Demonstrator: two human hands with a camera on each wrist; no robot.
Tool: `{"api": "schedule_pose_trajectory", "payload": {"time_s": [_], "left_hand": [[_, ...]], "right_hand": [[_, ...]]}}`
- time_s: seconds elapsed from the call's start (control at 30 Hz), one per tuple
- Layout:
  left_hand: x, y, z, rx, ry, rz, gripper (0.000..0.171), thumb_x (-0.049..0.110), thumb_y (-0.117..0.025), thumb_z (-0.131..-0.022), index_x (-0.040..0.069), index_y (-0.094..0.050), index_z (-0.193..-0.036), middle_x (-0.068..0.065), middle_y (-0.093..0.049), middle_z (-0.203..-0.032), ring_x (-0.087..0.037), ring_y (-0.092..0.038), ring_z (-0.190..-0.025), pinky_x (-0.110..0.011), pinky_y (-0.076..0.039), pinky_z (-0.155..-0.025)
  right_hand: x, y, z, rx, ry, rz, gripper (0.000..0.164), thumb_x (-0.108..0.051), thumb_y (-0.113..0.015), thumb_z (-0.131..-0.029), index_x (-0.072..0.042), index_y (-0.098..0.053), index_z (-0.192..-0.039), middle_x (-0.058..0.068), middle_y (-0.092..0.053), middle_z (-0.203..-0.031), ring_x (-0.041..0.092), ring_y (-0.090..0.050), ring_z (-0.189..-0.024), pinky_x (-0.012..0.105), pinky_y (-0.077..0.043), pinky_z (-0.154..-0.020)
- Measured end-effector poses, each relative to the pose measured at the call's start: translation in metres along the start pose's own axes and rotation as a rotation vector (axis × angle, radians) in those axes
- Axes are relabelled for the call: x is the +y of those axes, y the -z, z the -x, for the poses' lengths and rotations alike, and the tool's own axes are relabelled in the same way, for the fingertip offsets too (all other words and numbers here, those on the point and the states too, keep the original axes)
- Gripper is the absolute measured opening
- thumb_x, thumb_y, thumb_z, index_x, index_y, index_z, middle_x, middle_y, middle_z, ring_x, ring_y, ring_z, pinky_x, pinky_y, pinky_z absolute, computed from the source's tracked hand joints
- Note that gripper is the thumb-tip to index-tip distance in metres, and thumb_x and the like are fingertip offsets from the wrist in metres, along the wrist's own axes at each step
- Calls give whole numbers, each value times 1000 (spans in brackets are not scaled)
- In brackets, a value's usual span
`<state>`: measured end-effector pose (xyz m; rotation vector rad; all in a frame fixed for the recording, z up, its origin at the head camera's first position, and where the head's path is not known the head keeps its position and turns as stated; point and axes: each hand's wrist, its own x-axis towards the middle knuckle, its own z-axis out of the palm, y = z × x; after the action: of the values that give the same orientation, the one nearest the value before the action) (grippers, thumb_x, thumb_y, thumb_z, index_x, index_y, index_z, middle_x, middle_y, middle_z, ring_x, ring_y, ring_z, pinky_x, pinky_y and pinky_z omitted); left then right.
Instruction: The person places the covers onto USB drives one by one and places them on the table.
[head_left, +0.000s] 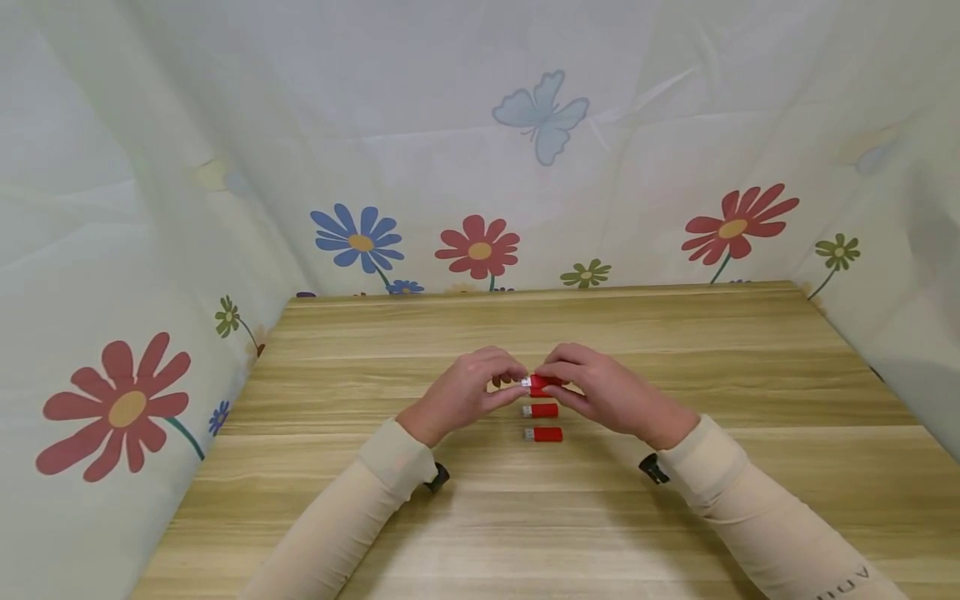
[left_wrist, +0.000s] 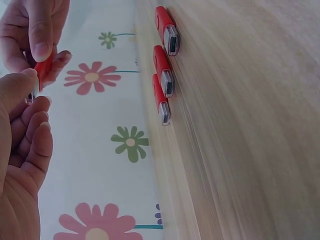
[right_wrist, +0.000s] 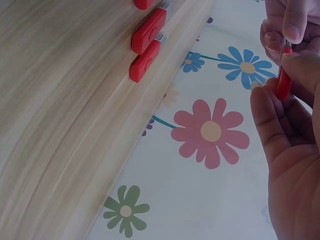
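Note:
Both hands hold one red USB stick (head_left: 536,381) between them above the table. My right hand (head_left: 611,392) pinches its red body (right_wrist: 284,82) between thumb and fingers. My left hand (head_left: 468,387) pinches the other end, where a clear cap (left_wrist: 31,97) covers the connector. Three more red USB sticks lie in a row on the wood: a near one (head_left: 547,434), a middle one (head_left: 542,410) and a far one (left_wrist: 159,90). In the head view the far one is partly hidden beneath the held stick. Their capped connector ends point left.
The wood-grain table (head_left: 375,350) reaches a pale curtain (head_left: 420,167) printed with flowers and a butterfly, which stands at the back and both sides. Dark wrist straps (head_left: 654,468) show under the cream sleeves (head_left: 337,517).

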<state>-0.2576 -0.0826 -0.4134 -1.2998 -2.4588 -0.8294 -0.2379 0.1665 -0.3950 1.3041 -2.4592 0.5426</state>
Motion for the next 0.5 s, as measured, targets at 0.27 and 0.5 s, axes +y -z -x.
{"api": "schedule_pose_trajectory", "payload": {"time_s": [0.27, 0.5], "left_hand": [[2, 1, 0, 7, -1, -1, 23, 22, -80, -89, 12, -76, -110, 1, -75, -101, -8, -64, -85, -14, -55, -80], [0, -1, 2, 76, -60, 14, 22, 15, -82, -86, 10, -77, -106, 2, -76, -99, -7, -67, -86, -13, -55, -82]], "right_hand": [[-2, 2, -1, -9, 0, -14, 29, -16, -82, -87, -10, -75, -114, 0, -67, -107, 8, -64, -93, 24, -60, -81], [-2, 0, -2, 4, 24, -18, 30, -15, -82, -87, -9, -75, -116, 0, -67, -108, 9, -64, -94, 24, -60, -82]]}}
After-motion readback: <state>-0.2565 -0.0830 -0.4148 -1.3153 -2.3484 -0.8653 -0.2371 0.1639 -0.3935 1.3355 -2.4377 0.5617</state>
